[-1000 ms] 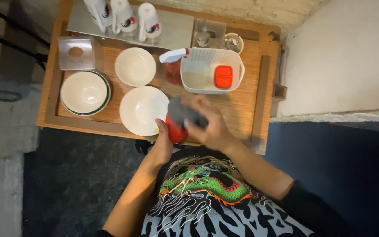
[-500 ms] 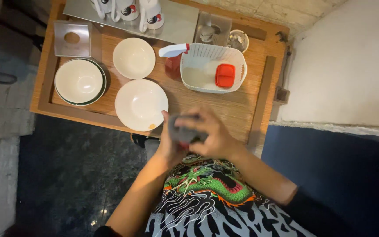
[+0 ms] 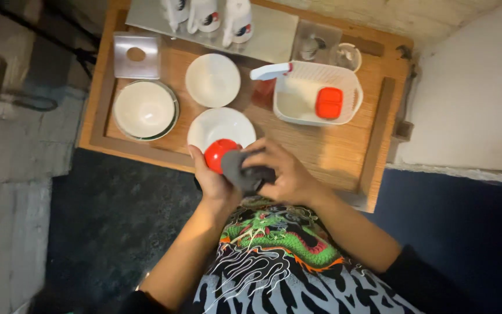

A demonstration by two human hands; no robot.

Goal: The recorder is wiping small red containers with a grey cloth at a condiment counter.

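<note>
Two hands [image 3: 251, 174] on red cup [image 3: 217, 152]

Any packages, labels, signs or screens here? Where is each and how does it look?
No packages, signs or screens.
White mugs: back of the wooden tray, in a row on a grey mat, each with a small red-and-dark printed mark.
Spray bottle: left of the white basket; no label visible.

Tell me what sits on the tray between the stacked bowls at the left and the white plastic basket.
In the head view, two white dishes lie between the stacked bowls and the white basket: a small bowl and a plate.
</note>
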